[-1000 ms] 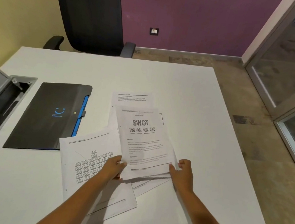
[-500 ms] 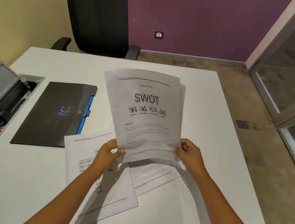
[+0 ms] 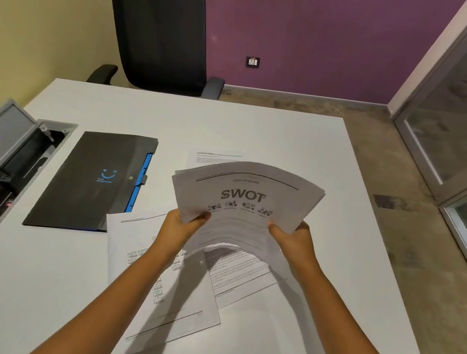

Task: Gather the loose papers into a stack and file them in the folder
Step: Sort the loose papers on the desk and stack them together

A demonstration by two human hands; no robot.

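Papers headed SWOT, raised above mid-tabletop, bowed, gripped at left edge by left hand, at right edge by right hand. Loose sheets flat beneath, toward near edge. Dark folder closed, toward left edge, beside open cable box.

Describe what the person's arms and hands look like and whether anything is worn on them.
Both forearms are bare as far as the frame shows: no sleeves or cuffs in view. The left hand and the right hand wear no gloves, and no watch, bracelet or ring is visible. The nails look short and unpainted, though the picture is soft.
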